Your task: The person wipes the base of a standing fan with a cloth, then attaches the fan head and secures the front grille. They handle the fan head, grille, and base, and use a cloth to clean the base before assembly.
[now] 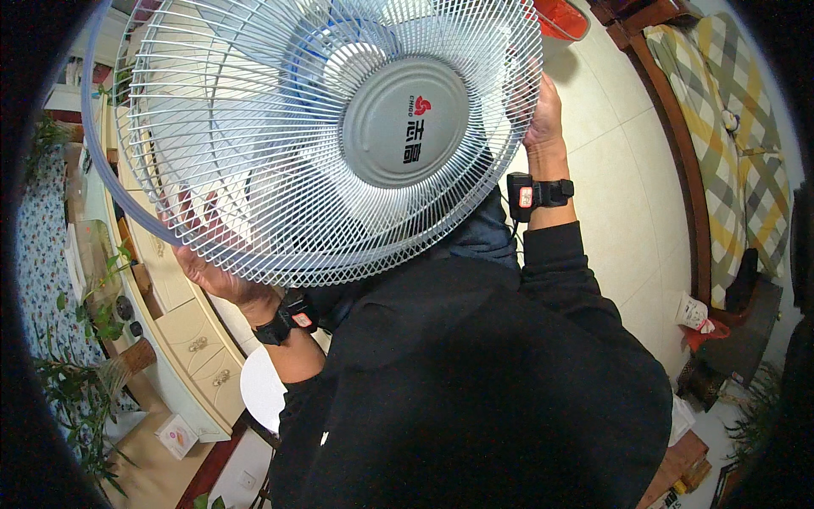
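A large round fan guard (pixel 280 195) of pale wire, with a grey centre disc (pixel 405 120), fills the upper part of the head view. Pale bluish fan blades (pixel 220 127) show through the wires. Along the guard's left and lower edge runs a grey-blue plastic ring (pixel 119 191), standing a little apart from the wires at the left. My left hand (pixel 216 276) grips the lower left rim, its fingers behind the wires. On the right rim my right hand (pixel 544 114) is closed, its fingertips partly hidden by the guard. Both wrists wear black straps.
Cream drawers (pixel 195 343) stand at the left, below a patterned cloth (pixel 42 246) and potted plants (pixel 76 399). A white round seat (pixel 263 390) is near my left elbow. To the right, a wooden-framed seat has checked cushions (pixel 721 153). Something red (pixel 560 19) lies beyond the guard.
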{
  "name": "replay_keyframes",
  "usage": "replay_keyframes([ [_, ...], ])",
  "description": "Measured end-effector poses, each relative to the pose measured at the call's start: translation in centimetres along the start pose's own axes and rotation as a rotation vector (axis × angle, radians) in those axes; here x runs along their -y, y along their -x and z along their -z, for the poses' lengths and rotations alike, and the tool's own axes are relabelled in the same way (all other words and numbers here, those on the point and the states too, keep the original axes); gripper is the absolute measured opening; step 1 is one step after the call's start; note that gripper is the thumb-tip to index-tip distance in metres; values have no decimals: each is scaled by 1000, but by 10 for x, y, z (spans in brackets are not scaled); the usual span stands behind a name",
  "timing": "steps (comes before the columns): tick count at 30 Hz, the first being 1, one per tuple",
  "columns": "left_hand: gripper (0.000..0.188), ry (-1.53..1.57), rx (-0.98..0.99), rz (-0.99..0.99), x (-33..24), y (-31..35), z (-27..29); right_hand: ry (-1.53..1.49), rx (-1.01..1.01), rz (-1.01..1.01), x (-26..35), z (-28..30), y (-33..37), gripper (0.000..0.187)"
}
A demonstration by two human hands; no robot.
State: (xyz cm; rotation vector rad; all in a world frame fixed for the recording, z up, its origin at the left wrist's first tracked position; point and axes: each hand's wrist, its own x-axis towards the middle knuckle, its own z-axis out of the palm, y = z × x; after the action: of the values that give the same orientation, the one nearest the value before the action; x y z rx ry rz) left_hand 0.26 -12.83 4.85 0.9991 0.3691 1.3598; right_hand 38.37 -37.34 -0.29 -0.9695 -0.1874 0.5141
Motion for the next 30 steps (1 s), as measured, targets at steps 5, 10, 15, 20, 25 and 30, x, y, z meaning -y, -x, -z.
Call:
replay_keyframes([
  [5, 60, -182, -106, 23, -3, 7, -21, -99, 1, -92, -2, 2, -3, 39],
  [10, 67, -122, -123, 76, -5, 6, -30, -137, -24, -111, -9, 7, -7, 37],
  [15, 68, -149, -109, 34, -1, 7, -24, -31, -60, -81, -13, 14, -13, 34],
  [20, 53, -182, -38, -141, 1, 1, -12, 90, -41, -35, -6, 7, -11, 37],
  [25, 63, -463, -83, -162, -6, -2, -12, 171, -138, 6, 6, -11, -4, 37],
  [30, 53, -372, -32, -207, -10, 0, -21, 270, -104, 33, 16, -18, 3, 35],
])
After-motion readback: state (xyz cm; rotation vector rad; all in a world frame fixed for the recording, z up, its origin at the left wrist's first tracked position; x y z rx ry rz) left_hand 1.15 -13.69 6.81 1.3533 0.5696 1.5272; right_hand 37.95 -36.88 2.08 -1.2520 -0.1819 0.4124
